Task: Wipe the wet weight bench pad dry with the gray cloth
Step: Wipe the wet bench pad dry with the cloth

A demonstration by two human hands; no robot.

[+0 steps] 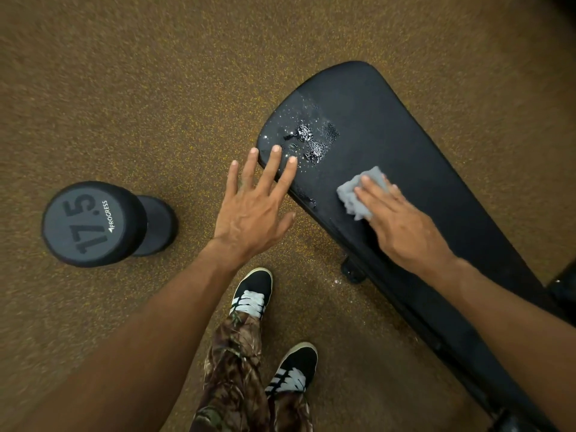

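Well, I am only getting started on this one, as far as I can judge. My right hand is pressing the gray cloth flat against the weight bench pad. Its fingers are lying nearly straight over the crumpled fabric rather than curling round it, and my thumb is hiding from view. The cloth is sitting close to the pad's near long edge, just beside the wet patch but not touching its main puddles.

The water is beading and pooling toward the rounded end of the pad, with fine droplets scattering around the puddles. A few more drops are clinging at the near edge, between my two hands.

My left hand is reaching in open, fingers spread and straight, fingertips lying over the pad's end beside the droplets. Whether they are touching the surface or hovering above it I cannot tell.

The stretch of pad around and beyond the cloth is looking matt and dry. So nearly all the drying is waiting for me: the puddles, the scattered droplets and the edge drops.

A 17.5 dumbbell is standing on end on the speckled floor, well apart from the pad.
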